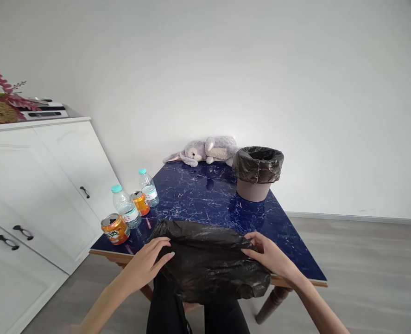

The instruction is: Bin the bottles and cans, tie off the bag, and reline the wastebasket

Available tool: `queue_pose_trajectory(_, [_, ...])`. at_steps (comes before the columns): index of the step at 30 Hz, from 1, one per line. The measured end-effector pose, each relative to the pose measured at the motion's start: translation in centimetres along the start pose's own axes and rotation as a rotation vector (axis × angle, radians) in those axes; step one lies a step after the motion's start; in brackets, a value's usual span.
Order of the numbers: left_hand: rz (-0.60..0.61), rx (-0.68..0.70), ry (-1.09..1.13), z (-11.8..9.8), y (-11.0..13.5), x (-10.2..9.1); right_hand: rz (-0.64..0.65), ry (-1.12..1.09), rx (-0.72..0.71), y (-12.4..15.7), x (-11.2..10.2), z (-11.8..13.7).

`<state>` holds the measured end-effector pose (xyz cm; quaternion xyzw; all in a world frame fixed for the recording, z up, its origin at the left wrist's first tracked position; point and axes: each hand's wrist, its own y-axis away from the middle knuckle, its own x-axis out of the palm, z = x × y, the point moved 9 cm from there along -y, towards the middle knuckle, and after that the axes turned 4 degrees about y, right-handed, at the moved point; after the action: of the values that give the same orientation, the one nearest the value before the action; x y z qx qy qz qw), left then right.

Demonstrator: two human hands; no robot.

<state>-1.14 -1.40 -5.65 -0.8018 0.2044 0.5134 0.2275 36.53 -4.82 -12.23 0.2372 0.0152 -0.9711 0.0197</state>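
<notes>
A thin black garbage bag (212, 260) is stretched between my two hands, partly on the table's front edge and partly hanging over my knees. At its left side my left hand (149, 262) holds the plastic, with thumb and fingers curled over it. My right hand (266, 253) grips the opposite side between thumb and fingers. The bag is wrinkled, and folds hide where its opening is. Beyond my right hand stands an upright grey-brown trash can (254, 190), lined with another dark bag (261, 171) folded over its rim.
Along the table's left edge stand two clear water bottles (123, 204) with teal caps and two orange drink cans (115, 229). A plush rabbit (205, 150) lies at the back of the blue marbled table (187, 195), against the wall. White cabinets (48, 185) flank the left.
</notes>
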Motion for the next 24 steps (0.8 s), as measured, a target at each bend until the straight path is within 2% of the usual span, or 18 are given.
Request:
queue_pose_trajectory(4, [-0.056, -0.026, -0.022, 1.2, -1.9, 1.4, -0.144, -0.046, -0.062, -0.6, -0.8, 1.8])
queue_pose_trajectory(9, [-0.034, -0.067, -0.034, 2.6, -7.1, 3.8, -0.402, 0.120, -0.149, -1.8, -3.8, 3.5])
queue_pose_trajectory(11, [-0.069, -0.058, -0.049, 2.0, -9.0, 4.3, -0.506, 0.216, -0.124, -2.0, -5.1, 3.6])
queue_pose_trajectory(14, [-0.187, 0.049, -0.048, -1.2, -10.2, 4.8, -0.582, 0.407, -0.150, -1.9, -5.4, 4.9])
queue_pose_trajectory(16, [-0.182, 0.123, -0.020, -3.8, -10.1, 6.2, -0.558, 0.529, -0.250, -1.7, -4.1, 6.5])
queue_pose_trajectory(18, [-0.093, 0.150, 0.008, -5.3, -10.0, 8.3, -0.439, 0.620, -0.345, -2.0, -1.6, 7.3])
queue_pose_trajectory(19, [-0.035, 0.139, 0.017, -5.4, -10.1, 9.2, -0.349, 0.657, -0.368, -2.4, -0.1, 7.1])
queue_pose_trajectory(22, [0.098, 0.042, 0.010, -3.3, -10.7, 10.7, -0.101, 0.741, -0.306, -3.8, 3.5, 3.8])
queue_pose_trajectory(24, [0.108, -0.023, -0.006, -1.1, -11.2, 10.0, -0.037, 0.763, -0.244, -4.6, 4.4, 1.3])
